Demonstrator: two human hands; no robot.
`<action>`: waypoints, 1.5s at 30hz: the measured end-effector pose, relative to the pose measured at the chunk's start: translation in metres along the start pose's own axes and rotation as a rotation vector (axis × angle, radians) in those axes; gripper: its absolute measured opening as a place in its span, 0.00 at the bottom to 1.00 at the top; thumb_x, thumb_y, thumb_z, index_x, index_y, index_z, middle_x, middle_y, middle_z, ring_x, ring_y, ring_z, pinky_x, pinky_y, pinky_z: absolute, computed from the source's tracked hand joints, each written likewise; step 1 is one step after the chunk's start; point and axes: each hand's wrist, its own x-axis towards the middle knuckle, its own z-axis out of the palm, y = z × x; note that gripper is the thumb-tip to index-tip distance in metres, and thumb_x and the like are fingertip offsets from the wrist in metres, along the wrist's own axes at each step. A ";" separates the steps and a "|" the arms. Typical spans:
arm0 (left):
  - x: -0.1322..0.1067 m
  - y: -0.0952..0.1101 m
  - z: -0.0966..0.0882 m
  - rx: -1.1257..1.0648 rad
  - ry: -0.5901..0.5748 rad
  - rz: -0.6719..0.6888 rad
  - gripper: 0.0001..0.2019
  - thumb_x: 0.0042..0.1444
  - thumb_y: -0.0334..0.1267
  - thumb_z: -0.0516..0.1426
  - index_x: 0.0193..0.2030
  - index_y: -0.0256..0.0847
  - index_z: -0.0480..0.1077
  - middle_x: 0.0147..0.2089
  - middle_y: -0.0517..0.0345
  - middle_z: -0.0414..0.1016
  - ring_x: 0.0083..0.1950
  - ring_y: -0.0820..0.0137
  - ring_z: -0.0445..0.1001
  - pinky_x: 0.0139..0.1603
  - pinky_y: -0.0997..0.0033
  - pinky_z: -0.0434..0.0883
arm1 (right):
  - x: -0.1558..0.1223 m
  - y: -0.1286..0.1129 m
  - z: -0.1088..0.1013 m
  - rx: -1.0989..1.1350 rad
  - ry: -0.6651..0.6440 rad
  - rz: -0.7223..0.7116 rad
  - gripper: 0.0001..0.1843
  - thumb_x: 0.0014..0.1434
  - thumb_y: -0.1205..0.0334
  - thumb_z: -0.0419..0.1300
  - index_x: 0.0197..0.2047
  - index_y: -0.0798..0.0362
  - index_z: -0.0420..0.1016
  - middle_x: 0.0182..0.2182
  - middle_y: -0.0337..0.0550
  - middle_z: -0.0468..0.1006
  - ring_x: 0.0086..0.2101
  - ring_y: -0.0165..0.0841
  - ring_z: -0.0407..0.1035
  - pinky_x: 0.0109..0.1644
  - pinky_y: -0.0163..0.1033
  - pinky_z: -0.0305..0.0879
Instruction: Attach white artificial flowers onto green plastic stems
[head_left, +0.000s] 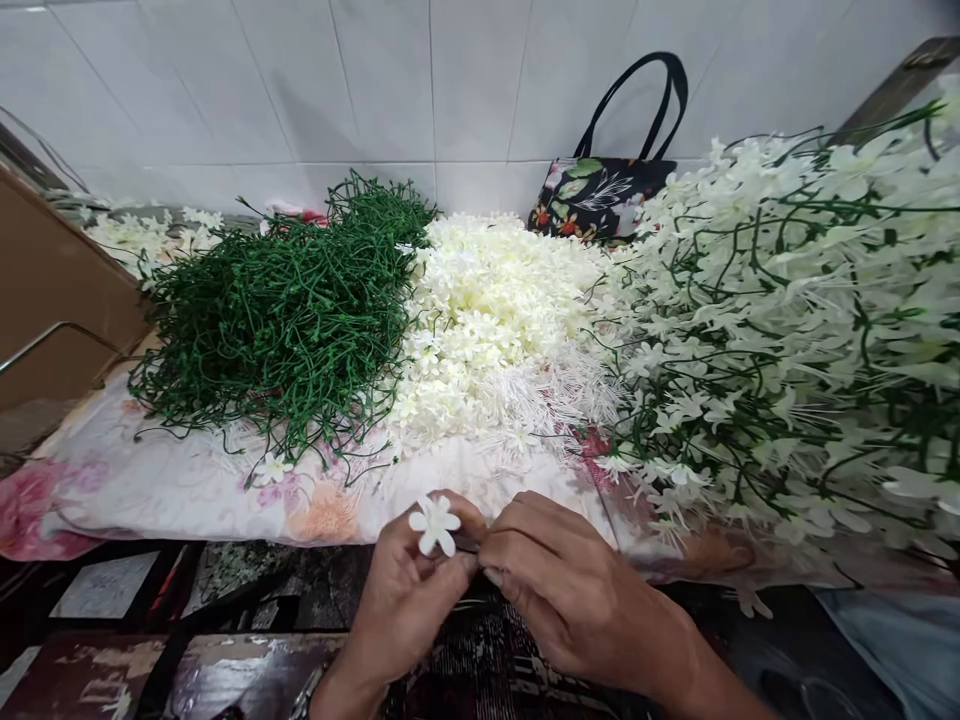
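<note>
A single white artificial flower (435, 525) faces up from my left hand (412, 585), whose thumb and fingers are pinched together around it. My right hand (562, 580) meets the left at the fingertips, also pinched; what lies between its fingers is too small and hidden to make out. Beyond my hands lies a heap of loose white blossoms (495, 290), with thin white stamen strands (562, 390) at its near side. A tangled pile of green plastic stems (285, 310) is left of it. White flowers on green stems (750, 350) are massed at the right.
A floral cloth (172, 490) covers the work surface. A black flowered handbag (600, 195) stands against the tiled wall (360, 80). At the left is a brown cardboard box (60, 290). Below the surface edge, a worn brown board (247, 670) shows.
</note>
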 end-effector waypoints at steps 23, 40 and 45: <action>0.029 0.008 -0.010 0.288 0.470 0.146 0.03 0.49 0.32 0.57 0.28 0.38 0.72 0.26 0.59 0.73 0.29 0.72 0.69 0.30 0.76 0.66 | -0.002 0.044 0.008 -0.560 0.049 0.153 0.11 0.61 0.73 0.48 0.32 0.55 0.70 0.26 0.44 0.67 0.31 0.36 0.59 0.37 0.42 0.51; 0.073 0.011 -0.006 1.175 0.492 0.518 0.16 0.38 0.19 0.46 0.29 0.42 0.65 0.27 0.58 0.68 0.31 0.68 0.69 0.33 0.72 0.65 | -0.004 0.050 0.012 -0.469 0.196 0.118 0.13 0.63 0.72 0.46 0.29 0.54 0.66 0.24 0.41 0.67 0.29 0.34 0.61 0.35 0.40 0.54; 0.071 0.019 -0.009 1.227 0.432 0.506 0.23 0.38 0.18 0.47 0.39 0.41 0.69 0.33 0.56 0.72 0.32 0.68 0.70 0.33 0.73 0.65 | -0.004 0.050 0.013 -0.434 0.221 0.120 0.11 0.63 0.72 0.48 0.32 0.54 0.67 0.24 0.41 0.67 0.30 0.34 0.62 0.36 0.39 0.54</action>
